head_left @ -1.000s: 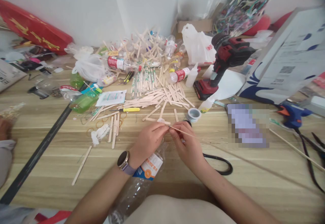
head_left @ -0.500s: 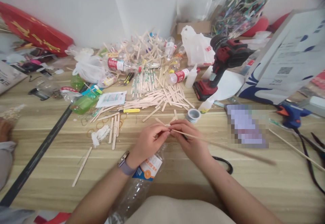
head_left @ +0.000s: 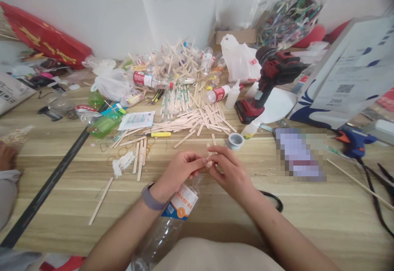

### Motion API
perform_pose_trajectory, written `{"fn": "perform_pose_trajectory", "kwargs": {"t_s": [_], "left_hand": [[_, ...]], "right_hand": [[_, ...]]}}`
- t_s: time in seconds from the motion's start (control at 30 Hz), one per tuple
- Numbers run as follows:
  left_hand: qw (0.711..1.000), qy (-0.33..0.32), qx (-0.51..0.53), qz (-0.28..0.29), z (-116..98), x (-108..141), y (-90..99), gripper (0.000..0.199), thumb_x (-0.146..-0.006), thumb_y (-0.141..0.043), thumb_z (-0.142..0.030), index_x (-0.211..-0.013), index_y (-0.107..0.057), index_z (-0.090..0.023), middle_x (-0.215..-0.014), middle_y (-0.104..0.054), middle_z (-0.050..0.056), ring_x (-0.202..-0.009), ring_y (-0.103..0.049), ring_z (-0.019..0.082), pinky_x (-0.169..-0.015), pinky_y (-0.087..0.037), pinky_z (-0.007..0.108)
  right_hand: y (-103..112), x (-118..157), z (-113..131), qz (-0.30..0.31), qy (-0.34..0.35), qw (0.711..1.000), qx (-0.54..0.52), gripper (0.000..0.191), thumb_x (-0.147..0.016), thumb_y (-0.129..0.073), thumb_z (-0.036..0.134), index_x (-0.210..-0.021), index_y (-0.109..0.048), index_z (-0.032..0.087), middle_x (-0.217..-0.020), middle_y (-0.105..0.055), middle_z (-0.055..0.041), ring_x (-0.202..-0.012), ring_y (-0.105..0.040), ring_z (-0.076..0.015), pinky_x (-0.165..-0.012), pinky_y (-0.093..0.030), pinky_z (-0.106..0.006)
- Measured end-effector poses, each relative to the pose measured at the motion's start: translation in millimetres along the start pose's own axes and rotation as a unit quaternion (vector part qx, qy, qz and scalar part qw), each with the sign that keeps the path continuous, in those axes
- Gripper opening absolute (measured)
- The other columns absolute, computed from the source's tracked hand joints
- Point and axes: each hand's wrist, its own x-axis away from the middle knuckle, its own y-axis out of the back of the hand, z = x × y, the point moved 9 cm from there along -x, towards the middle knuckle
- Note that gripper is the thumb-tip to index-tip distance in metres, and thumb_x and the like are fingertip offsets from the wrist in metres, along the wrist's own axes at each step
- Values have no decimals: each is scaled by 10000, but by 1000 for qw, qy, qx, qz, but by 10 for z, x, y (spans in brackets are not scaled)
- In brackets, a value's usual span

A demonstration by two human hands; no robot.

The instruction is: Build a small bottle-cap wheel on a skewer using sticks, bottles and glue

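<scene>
Close together at mid-table, my left hand [head_left: 181, 168] and my right hand [head_left: 229, 172] meet at the fingertips. Both are closed in a pinch around something small and pale, mostly hidden by the fingers. Just beyond my right fingers, a couple of wooden craft sticks [head_left: 213, 140] show on the table. Below my hands a clear plastic bottle [head_left: 166, 232] with a blue, white and orange label leans towards my body, its neck near my fingertips. A grey roll of tape [head_left: 235, 140] lies beyond my right hand.
Loose craft sticks [head_left: 212, 115] spread ahead, with a yellow-handled tool [head_left: 160, 134]. To the right stand a red cordless drill [head_left: 271, 78], a small glue bottle [head_left: 250, 128] and a blue glue gun [head_left: 355, 140]. Another person's hand [head_left: 6, 156] is at the left edge.
The long thin stick that reached from my right hand towards the lower right no longer shows there. My right fingers have shifted and lifted slightly; my left hand has turned a little.
</scene>
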Motion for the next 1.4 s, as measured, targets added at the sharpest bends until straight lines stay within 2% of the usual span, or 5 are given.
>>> {"fn": "perform_pose_trajectory", "kwargs": {"t_s": [0.23,0.57,0.8,0.9,1.4], "left_hand": [[991,-45,-117,-44,-162,84,47,182,-827,-641,-329,-785,-719,-170,-650,-656,-5,-578,-551,120,-554,-408,235],[892,-270,-344,-116,-498,312,-41,192,-900,-533,-163,-942,-719,-193,-857,-737,46,-763,-649,158,-722,-474,257],[995,-64,-60,-47,-157,101,38,84,-791,-644,-245,-753,-664,-173,-621,-596,-34,-546,-493,82,-531,-366,201],[997,27,70,-1,1,41,-26,164,-736,-686,-312,-706,-627,-162,-536,-523,-58,-435,-370,48,-439,-265,194],[998,21,56,-16,24,30,-35,190,-743,-694,-337,-781,-648,-156,-584,-562,-42,-476,-420,68,-467,-293,204]], "right_hand": [[-30,-15,-13,12,-28,1000,-1,139,-842,-512,125,-794,-546,252,-840,-672,-61,-716,-637,-177,-593,-509,-294],[-40,-10,-97,9,-102,995,-18,122,-829,-516,108,-802,-552,222,-746,-632,-14,-564,-560,-125,-515,-458,-238],[-28,-23,-101,17,-80,996,-24,104,-889,-524,156,-823,-568,223,-869,-662,-55,-754,-634,-168,-658,-509,-280],[-14,-20,-109,8,-76,997,-18,77,-905,-526,167,-890,-579,222,-911,-665,-62,-752,-631,-168,-678,-512,-294],[2,61,-33,-4,-91,996,11,124,-907,-530,172,-794,-560,213,-756,-605,-17,-586,-541,-120,-522,-430,-241]]}}
